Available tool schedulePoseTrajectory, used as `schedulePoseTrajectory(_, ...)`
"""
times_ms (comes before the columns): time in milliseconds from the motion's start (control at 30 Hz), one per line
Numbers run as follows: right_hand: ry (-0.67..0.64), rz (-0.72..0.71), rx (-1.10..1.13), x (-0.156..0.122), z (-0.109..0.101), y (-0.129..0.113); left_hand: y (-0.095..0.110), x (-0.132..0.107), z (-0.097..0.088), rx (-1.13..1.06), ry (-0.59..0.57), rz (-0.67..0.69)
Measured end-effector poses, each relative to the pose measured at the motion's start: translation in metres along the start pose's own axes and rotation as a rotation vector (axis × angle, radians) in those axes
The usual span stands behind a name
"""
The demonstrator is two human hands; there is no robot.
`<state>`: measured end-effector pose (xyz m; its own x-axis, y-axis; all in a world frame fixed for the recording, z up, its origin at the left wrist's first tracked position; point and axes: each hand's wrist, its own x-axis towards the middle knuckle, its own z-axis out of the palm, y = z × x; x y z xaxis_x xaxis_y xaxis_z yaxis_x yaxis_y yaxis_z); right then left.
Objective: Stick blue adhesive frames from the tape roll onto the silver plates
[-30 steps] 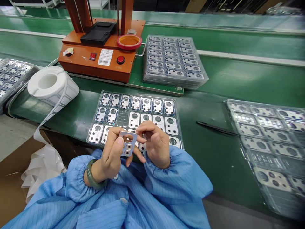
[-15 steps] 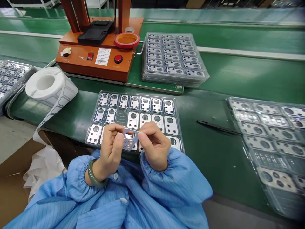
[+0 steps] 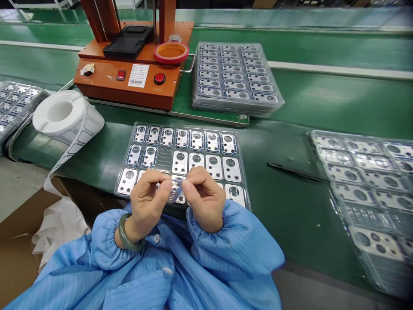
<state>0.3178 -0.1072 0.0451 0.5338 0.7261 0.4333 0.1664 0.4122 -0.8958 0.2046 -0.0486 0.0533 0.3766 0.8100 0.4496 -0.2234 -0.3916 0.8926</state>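
Between my two hands is a small thin plate (image 3: 174, 194) with round holes, tilted and partly covered by my fingers. My left hand (image 3: 148, 196) pinches its left side between thumb and fingertips; a green bangle circles that wrist. On the opposite side, my right hand (image 3: 206, 196) pinches the plate the same way. Both hands are held over the near edge of a clear plastic tray (image 3: 164, 159). Rows of silver plates with holes lie in its pockets, and one pocket in the middle row holds no plate. My hands hide part of the front row.
An orange machine (image 3: 125, 92) stands behind, a roll of red tape (image 3: 171, 53) on it. A stack of trays (image 3: 237, 105) is beside it. Left is a label roll (image 3: 69, 114) above a cardboard box (image 3: 19, 254). Black tweezers (image 3: 297, 172) lie near another tray (image 3: 342, 215) at right.
The plate has been tipped between my fingers, so its face now shows at a steeper slant. Both hands have shifted slightly left.
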Motion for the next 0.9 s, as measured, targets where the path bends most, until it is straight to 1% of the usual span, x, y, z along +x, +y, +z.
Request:
schedulePoseTrajectory(233,-0.018,0.032,0.032,-0.003,0.004,0.002,-0.002,-0.004,0.003,0.018,0.074,0.060)
schedulePoseTrajectory(367,0.007,0.031,0.044,-0.002,0.004,0.003,-0.003,-0.005,0.003,0.039,0.056,0.060)
schedulePoseTrajectory(433,0.033,0.030,0.045,-0.001,0.004,0.003,-0.005,-0.006,0.003,0.002,0.018,0.008)
schedulePoseTrajectory(533,0.086,0.044,0.031,0.001,0.004,0.002,-0.008,-0.008,0.000,-0.154,-0.067,-0.150)
schedulePoseTrajectory(600,0.122,0.103,0.019,0.002,0.005,0.001,-0.010,-0.010,-0.003,-0.212,-0.151,-0.251)
schedulePoseTrajectory(633,0.141,0.155,0.008,0.003,0.005,0.000,-0.010,-0.011,-0.004,-0.201,-0.198,-0.283)
schedulePoseTrajectory(700,0.172,0.259,-0.041,0.004,0.006,0.000,-0.009,-0.009,-0.005,-0.100,-0.270,-0.305)
schedulePoseTrajectory(733,0.193,0.293,-0.077,0.004,0.006,0.000,-0.008,-0.006,-0.005,-0.006,-0.286,-0.282)
schedulePoseTrajectory(833,0.299,0.311,-0.168,0.005,0.006,0.003,-0.009,0.009,-0.005,0.413,-0.280,-0.101)
schedulePoseTrajectory(900,0.350,0.325,-0.164,0.006,0.005,0.005,-0.013,0.022,-0.005,0.710,-0.271,-0.005)
